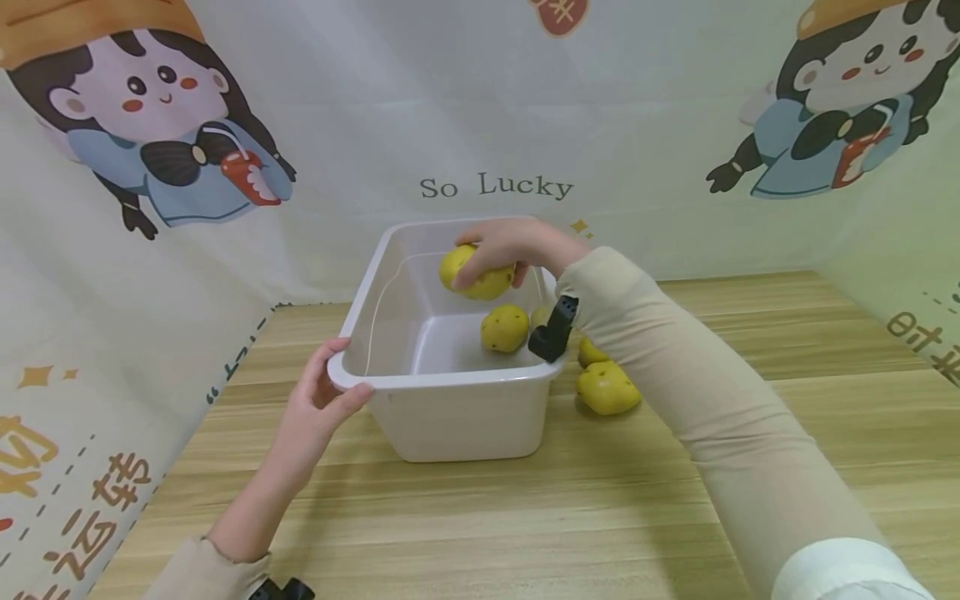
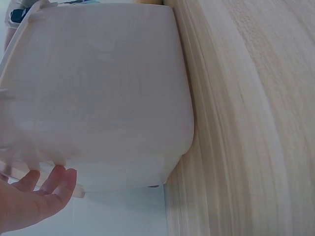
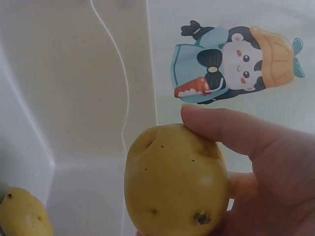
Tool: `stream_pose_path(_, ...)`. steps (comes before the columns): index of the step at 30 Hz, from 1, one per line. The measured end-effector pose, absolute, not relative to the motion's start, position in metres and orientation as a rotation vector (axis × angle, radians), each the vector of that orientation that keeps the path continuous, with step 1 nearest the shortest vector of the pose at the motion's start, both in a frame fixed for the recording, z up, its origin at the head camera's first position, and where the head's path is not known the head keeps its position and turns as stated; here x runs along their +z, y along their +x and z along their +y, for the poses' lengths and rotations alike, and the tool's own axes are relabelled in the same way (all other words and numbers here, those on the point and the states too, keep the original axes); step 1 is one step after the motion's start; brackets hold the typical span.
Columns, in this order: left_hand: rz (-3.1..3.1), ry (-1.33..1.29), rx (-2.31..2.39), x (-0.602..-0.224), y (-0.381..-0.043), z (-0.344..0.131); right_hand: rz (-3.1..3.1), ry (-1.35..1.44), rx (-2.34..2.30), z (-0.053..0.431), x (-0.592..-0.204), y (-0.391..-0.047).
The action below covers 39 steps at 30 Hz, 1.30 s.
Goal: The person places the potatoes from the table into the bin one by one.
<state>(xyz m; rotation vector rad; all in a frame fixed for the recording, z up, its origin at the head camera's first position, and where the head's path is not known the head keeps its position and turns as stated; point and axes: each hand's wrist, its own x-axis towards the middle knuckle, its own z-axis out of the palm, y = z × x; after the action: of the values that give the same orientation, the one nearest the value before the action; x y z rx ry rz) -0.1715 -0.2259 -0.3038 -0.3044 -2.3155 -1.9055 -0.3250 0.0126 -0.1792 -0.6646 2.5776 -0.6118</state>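
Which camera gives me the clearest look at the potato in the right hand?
The right wrist view: the potato is large there, with dark specks visible on its skin. The head view shows it smaller, partly covered by the right hand. The left wrist view shows the outside of the tub, but not the potato.

In the head view, reads "So Lucky" in dark letters (image 1: pixel 525 187) on the white backdrop (image 1: pixel 637 233), upper middle. Shows brown characters "运转" (image 1: pixel 122 482) at lower left, near a cropped orange character (image 1: pixel 28 454), and brown "时" (image 1: pixel 912 335) at the right edge. At top centre, bears a cut-off sign on a red badge (image 1: pixel 560 15), not safely legible.
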Motion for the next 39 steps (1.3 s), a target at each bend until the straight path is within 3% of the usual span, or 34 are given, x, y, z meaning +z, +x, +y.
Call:
stream_pose_path(21, -2.299, -0.311, -1.928, -0.303, -0.172, -0.223, 2.604, -0.640, -0.675, 0.019, -0.164, -0.310)
stream_pose_path(39, -2.289, -0.337, -1.917, -0.305, -0.172, -0.224, 2.734, -0.700, -0.887, 0.089, -0.167, -0.288)
